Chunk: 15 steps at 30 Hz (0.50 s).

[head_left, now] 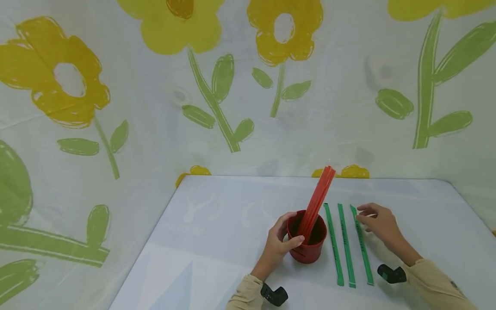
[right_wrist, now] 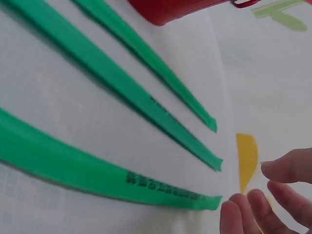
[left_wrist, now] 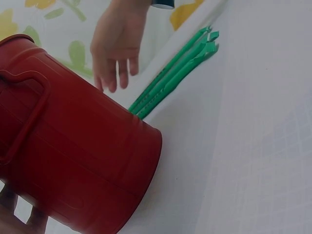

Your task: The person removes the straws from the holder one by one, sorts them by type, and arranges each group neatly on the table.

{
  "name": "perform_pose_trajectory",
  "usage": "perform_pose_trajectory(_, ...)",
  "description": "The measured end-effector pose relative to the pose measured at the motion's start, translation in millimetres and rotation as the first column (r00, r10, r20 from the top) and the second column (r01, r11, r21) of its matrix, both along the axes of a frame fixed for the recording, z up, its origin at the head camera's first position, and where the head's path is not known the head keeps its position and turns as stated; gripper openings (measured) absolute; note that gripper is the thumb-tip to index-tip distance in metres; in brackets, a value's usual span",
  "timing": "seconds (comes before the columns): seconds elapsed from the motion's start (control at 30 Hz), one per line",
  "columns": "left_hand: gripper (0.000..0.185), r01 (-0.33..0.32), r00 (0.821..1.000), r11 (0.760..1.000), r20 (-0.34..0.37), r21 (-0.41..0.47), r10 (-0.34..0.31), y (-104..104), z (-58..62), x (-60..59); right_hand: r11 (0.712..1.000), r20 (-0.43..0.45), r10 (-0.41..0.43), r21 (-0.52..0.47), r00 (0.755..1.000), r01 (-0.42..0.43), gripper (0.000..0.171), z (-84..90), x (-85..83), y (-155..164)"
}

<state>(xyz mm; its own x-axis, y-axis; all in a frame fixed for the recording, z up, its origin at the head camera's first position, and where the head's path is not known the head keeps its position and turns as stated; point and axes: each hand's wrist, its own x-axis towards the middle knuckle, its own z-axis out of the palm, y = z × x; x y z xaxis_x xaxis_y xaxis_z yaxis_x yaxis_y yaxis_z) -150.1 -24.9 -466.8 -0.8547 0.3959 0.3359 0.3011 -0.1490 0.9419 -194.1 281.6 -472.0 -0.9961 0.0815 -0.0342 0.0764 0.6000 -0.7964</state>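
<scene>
White tabletop (head_left: 217, 224), smooth, faintly patterned, with a finer grid texture visible in the left wrist view; one corner set into the backdrop.

Backdrop: pale sheet (head_left: 155, 129) printed with large yellow flowers and green stems, hung on the two sides behind the table and draped down to its edges.

Item 1: red cup (head_left: 307, 237), round, with a moulded handle on its side, standing upright on the table near my edge. My left hand (head_left: 280, 243) wraps its left wall, thumb across the front, fingers curled round the far side.

Item 2: red straws (head_left: 315, 202), a bundle, standing in the cup and leaning right and away from me, tops well above the rim.

Item 3: green straws (head_left: 346, 245), three, in paper-like wrappers with dark printing, lying flat and roughly parallel just right of the cup, apart from one another.

My right hand (head_left: 377, 221) is at the far end of the rightmost green straw, fingers loosely bent, holding nothing; whether the fingertips (right_wrist: 243, 214) touch the wrapper I cannot tell, perhaps just short of it.

Beige sleeves (head_left: 438, 284) on both arms.
</scene>
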Motion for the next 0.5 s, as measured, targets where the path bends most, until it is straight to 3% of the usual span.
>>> perform_pose_trajectory(0.27, 0.057, 0.001, 1.0, 1.0, -0.001, 0.005, -0.001, -0.8, 0.1, 0.0, 0.997, -0.068, 0.018, -0.071, 0.998, -0.023, 0.046, -10.4, -15.3, 6.5)
perform_pose_trajectory(0.5, 0.058, 0.006, 1.0, 1.0, 0.004, -0.003, -0.006, -1.0, -6.7, -2.7, 0.993, -0.085, 0.05, -0.102, 0.995, -0.058, 0.048, 31.2, -2.3, -15.9)
